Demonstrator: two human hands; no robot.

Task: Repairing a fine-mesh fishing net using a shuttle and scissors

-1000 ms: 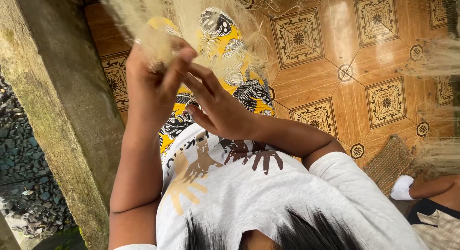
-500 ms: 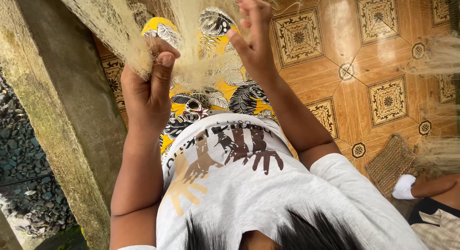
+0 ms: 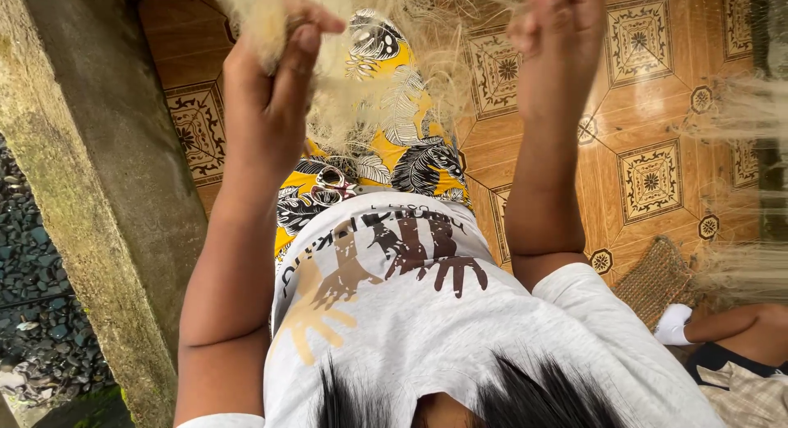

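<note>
My left hand point(image 3: 271, 75) is raised and closed around a bundle of pale straw-coloured fibre point(image 3: 361, 75) that hangs down in front of my lap. Raised at the top right, my right hand point(image 3: 558, 34) has its fingers pinched into loose strands of the same fibre, and its fingertips are cut off by the top edge. Below the hands I see my grey printed shirt point(image 3: 410, 313) and my yellow and black patterned skirt point(image 3: 386, 149).
A mossy concrete post point(image 3: 90, 190) stands close at the left, with dark gravel point(image 3: 41, 313) beyond it. The floor is brown patterned tile point(image 3: 648, 173). More pale fibre point(image 3: 739, 264) hangs at the right, above a woven mat point(image 3: 657, 280) and another person's limb point(image 3: 739, 321).
Both hands have risen. My right hand left my left hand and drew up and to the right through the fibre, spreading the strands apart.
</note>
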